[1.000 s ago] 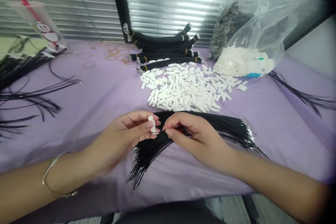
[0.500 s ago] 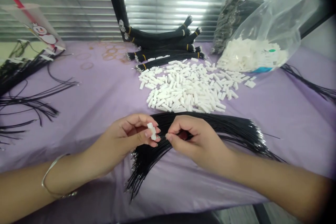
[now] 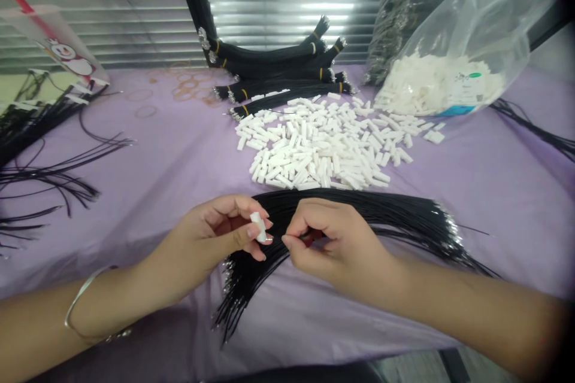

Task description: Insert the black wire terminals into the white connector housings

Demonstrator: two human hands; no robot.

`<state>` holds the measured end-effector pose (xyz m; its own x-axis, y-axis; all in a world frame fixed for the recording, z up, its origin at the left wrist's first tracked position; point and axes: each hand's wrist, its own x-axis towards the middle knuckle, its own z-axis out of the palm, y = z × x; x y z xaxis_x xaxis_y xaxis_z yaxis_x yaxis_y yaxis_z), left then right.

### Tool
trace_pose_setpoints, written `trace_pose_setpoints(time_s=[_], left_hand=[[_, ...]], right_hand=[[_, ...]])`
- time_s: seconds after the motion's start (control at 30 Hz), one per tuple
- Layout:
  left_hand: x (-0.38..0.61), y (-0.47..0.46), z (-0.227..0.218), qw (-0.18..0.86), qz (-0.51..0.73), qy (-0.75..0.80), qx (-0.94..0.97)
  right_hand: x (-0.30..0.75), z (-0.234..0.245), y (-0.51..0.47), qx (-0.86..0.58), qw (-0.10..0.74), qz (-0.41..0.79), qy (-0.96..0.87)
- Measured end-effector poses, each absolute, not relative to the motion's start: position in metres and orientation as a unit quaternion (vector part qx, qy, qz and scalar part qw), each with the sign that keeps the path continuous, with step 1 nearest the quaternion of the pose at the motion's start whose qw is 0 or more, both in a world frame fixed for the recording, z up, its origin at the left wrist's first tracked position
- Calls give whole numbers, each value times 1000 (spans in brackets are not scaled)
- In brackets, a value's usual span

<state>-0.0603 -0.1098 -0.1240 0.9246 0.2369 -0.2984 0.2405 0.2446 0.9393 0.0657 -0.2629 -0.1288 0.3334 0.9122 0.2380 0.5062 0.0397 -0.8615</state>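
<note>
Between the thumb and fingers of my left hand (image 3: 231, 230) is a small white plastic connector housing (image 3: 258, 226), tilted. My right hand (image 3: 326, 239) pinches a thin black wire, mostly hidden by the fingers and hard to tell from the dark bundle behind. A small metallic tip shows beside the housing's lower end; I cannot tell whether it is inserted. Both hands are over a thick bundle of loose black wires (image 3: 381, 210) with metal terminals at the ends. Just beyond lies a pile of white connector housings (image 3: 318, 143).
Several banded black wire bundles (image 3: 274, 63) are stacked at the back. A clear bag (image 3: 449, 81) of white pieces stands back right, near a bag of dark wires (image 3: 399, 24). Wires with white connectors (image 3: 42, 122) and a cup with a red straw (image 3: 67, 48) are left. Rubber bands (image 3: 188, 88) lie behind.
My hands keep nearly the same pose, with the housing still in the left and the right still pinching. The camera view has shifted slightly.
</note>
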Motion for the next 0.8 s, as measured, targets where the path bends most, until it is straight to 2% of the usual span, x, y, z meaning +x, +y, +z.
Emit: trace_pose_setpoints(time_s=[0.8], left_hand=[[-60,-108,-125,760,-3,167,629]], right_hand=[[67,-129,-261,-673,466,213,-533]])
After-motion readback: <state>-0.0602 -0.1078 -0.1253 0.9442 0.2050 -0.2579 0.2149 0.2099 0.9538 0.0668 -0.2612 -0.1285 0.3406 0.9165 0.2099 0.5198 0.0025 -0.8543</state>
